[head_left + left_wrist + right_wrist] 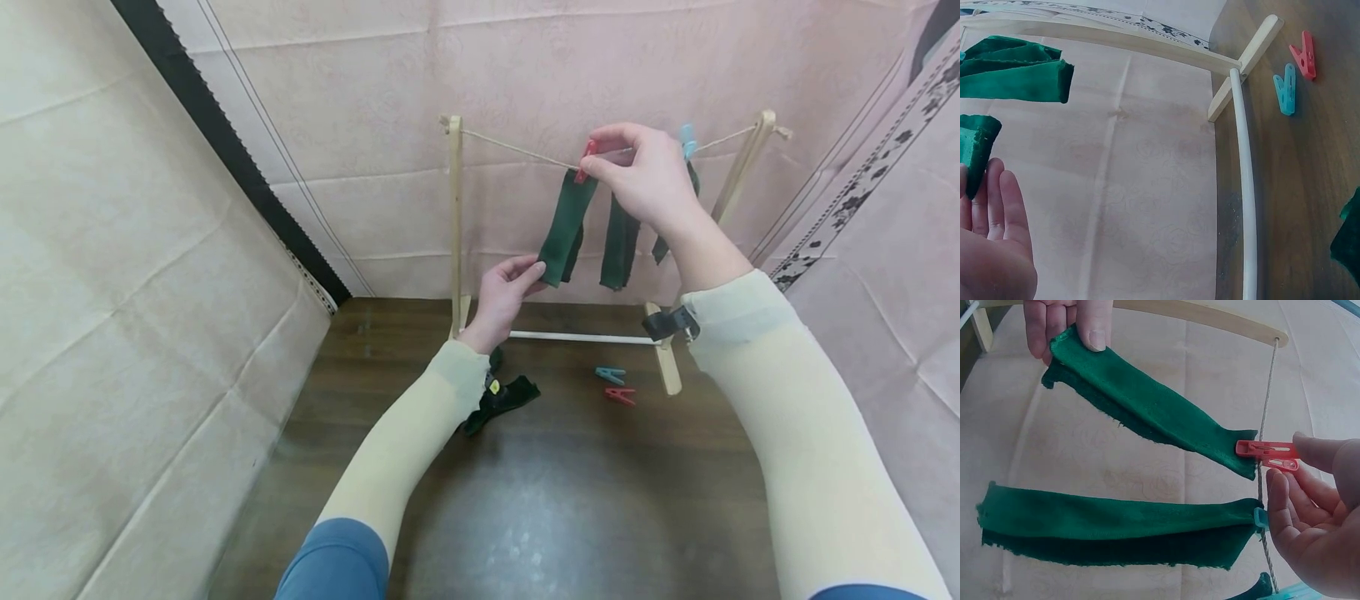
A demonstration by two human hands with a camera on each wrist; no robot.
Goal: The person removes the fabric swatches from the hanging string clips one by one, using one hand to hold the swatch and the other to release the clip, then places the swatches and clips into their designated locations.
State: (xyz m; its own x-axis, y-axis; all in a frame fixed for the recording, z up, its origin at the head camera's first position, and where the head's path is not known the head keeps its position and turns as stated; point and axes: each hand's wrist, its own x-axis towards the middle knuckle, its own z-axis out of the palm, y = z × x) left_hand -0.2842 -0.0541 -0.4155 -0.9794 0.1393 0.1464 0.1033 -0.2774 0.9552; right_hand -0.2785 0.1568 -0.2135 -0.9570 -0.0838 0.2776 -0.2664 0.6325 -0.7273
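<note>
From my station I read both grips as occupied: the right grip point(648, 171) pinches a red clothespin point(1250, 447) between thumb and fingers, where it sits on the rope point(517, 148) and the upper end of a green cloth strip point(568, 225). The left grip point(501, 296) pinches that strip's lower end, so it slants between the two hands. Just to its right a second green strip point(1116, 515) hangs under a light-blue clothespin point(1260, 517), which the right hand hides from my head view. Farther right hangs a third strip point(661, 250), partly behind the forearm, with another light-blue clip point(687, 142) at its top. The rope spans a wooden frame point(456, 217) with a white rod point(577, 337) low across it; the right arm blocks part of one post. Near that post's foot, a blue clothespin point(610, 375) and a second red clothespin point(620, 395) lie side by side on the surface point(585, 483). Dark green cloth point(517, 393) lies there too, partly covered from my head view by the left forearm.
</note>
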